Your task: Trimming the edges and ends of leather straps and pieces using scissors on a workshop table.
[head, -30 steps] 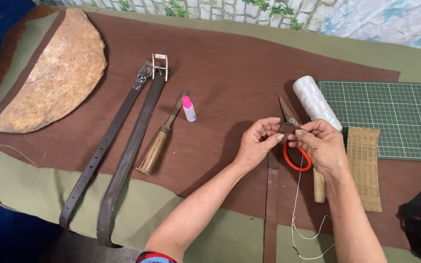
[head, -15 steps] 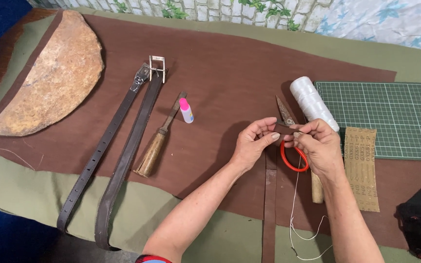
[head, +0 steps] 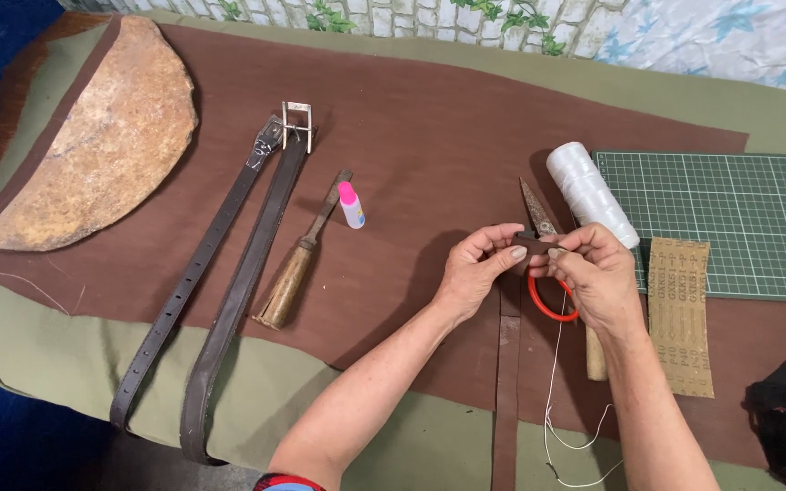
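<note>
A: Where's the strap end right now?

B: The narrow leather strap runs up from the near edge of the bench, and its far end is pinched between both hands just in front of the shears. The left hand has thumb and forefinger closed on the tip; the right hand is closed on it from the other side, with the white thread trailing down beneath it. A needle may be in that grip, but it's too small to tell.

A: How would you do this bit well?

B: Keep the tip steady with the left pinch, work close to the fingertips, and let the thread hang free so it doesn't snag the orange loop.

A: Which way does the strap lie?

B: Its long axis runs near to far, the worked end pointing away from the person. Further out: the thread spool, the green cutting mat, a wooden-handled tool and the buckled belt
</note>
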